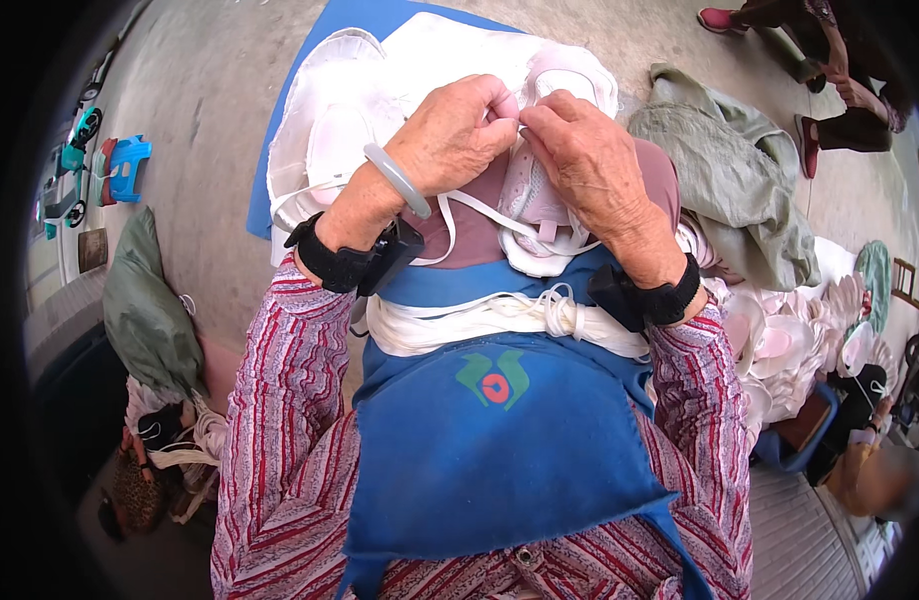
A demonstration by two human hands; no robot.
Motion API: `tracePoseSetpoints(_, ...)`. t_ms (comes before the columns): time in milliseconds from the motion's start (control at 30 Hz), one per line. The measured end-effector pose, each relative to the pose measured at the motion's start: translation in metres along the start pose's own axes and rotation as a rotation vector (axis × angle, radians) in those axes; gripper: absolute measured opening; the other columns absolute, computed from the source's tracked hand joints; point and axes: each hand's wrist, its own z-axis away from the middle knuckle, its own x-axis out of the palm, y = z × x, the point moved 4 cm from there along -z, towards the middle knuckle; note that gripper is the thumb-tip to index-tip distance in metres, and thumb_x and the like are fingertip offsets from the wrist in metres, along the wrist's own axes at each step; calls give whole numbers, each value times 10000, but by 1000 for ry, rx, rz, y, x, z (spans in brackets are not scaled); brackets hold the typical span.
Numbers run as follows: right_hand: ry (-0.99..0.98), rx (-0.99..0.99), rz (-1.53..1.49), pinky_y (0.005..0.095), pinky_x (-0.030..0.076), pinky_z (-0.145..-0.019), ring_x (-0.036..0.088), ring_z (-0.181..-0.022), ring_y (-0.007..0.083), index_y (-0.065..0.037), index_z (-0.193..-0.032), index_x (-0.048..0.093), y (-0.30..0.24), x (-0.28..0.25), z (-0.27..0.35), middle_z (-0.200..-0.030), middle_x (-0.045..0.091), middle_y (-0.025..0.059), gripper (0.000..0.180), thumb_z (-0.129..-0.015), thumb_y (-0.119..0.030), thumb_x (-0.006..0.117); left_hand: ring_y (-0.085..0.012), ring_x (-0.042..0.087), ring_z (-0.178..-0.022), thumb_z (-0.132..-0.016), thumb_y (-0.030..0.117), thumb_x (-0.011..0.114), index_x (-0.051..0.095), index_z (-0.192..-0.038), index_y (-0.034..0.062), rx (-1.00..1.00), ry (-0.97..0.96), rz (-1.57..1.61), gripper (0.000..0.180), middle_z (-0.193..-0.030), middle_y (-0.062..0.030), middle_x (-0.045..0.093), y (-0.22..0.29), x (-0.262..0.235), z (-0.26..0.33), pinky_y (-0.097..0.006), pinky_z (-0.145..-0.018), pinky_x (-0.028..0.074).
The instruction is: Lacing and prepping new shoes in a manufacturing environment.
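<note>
My left hand (450, 135), with a grey bangle at its wrist, and my right hand (592, 165) are both closed, fingertips meeting over a pale pink and white shoe (528, 205). They pinch a white shoelace (480, 208), though little of it shows between the fingertips. The lace loops from the shoe's near end up under my left hand. The shoe lies on my lap, its far part hidden by my right hand. A bundle of white laces (430, 325) lies across my waist over a blue apron (500, 450).
Beyond my left hand, more white shoe pieces (330, 110) rest on a blue sheet (272, 190). A grey-green sack (725, 170) lies at the right, near a heap of pale shoe parts (780, 345). Other people are at both sides. A blue stool (130, 167) stands far left.
</note>
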Motion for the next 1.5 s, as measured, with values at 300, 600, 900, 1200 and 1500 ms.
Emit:
tracePoseSetpoints(300, -506, 168, -1053, 330, 461, -633, 587, -685, 213, -22, -938, 679, -74, -45, 7, -729, 590, 76, 150, -880, -156, 643, -31, 521, -673, -976, 165, 506, 569, -1190, -6, -63, 201, 649, 281, -938, -51, 636, 3, -17, 34, -171, -595, 471)
tracePoseSetpoints(600, -209, 765, -1473, 187, 457, -519, 564, -598, 53, 4, -1035, 661, -29, 4, 30, -778, 630, 18, 232, -963, -197, 570, -68, 561, -504, -964, 127, 539, 508, -1149, -49, -99, 31, 1037, 257, -949, -123, 667, 24, -8, 67, -198, -434, 481)
tracePoseSetpoints(900, -110, 749, -1929, 189, 476, -581, 588, -686, 68, 38, -1232, 545, -32, 8, 39, -877, 623, 43, 314, -954, -107, 558, -86, 583, -536, -949, 153, 563, 537, -1101, -24, -312, 5, 1016, 235, -789, -64, 618, 21, 10, 87, -209, -453, 516)
tracePoseSetpoints(1200, -53, 771, -1881, 197, 487, -567, 615, -689, 92, 32, -1251, 534, -33, 1, 37, -909, 643, 67, 349, -928, -86, 596, -57, 539, -477, -955, 210, 570, 560, -1085, -23, -349, -53, 892, 267, -721, -29, 584, 24, 13, 91, -189, -397, 454)
tracePoseSetpoints(1500, -146, 742, -1851, 201, 511, -611, 621, -692, 101, 26, -1167, 574, -35, 5, 39, -894, 644, 60, 270, -922, -83, 605, -56, 530, -468, -934, 148, 538, 572, -1075, -30, -388, -114, 783, 229, -734, -40, 602, 22, 12, 93, -195, -401, 453)
